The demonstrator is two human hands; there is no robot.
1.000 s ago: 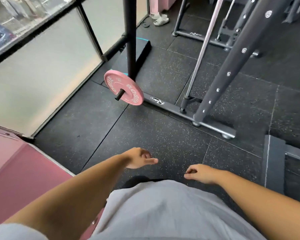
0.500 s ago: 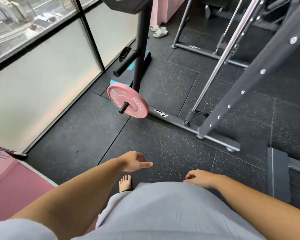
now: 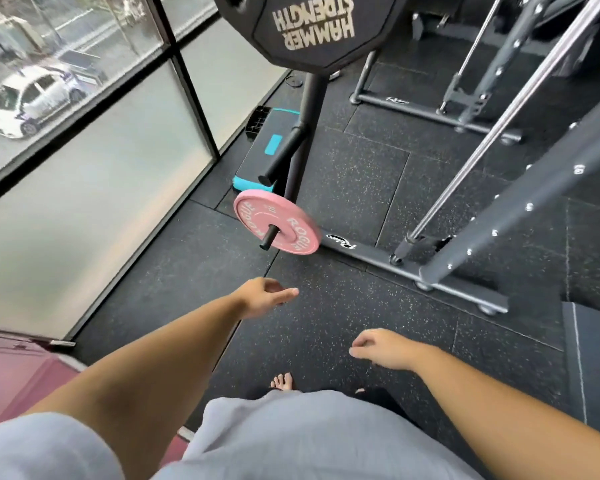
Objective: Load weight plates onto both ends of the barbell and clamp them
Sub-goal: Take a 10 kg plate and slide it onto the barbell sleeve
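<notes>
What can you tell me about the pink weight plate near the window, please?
The pink weight plate is a round, matte disc with ROGUE in pale raised letters on its face. It hangs tilted on a black storage peg through its centre hole, low on the rack's black post, above the speckled rubber floor. Neither hand touches it.

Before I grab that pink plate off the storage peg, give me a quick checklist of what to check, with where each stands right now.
1. Left hand free: ok, open and holding nothing.
2. Right hand free: ok, fingers loosely curled around nothing.
3. Pink plate free to slide off its peg: ok, no clamp shows on the peg end.
4. Floor between hands and plate clear: ok.
5. Bare foot safe from a dropped plate: not ok, no shoe.
6. Barbell ready: cannot tell, not in view.
</notes>
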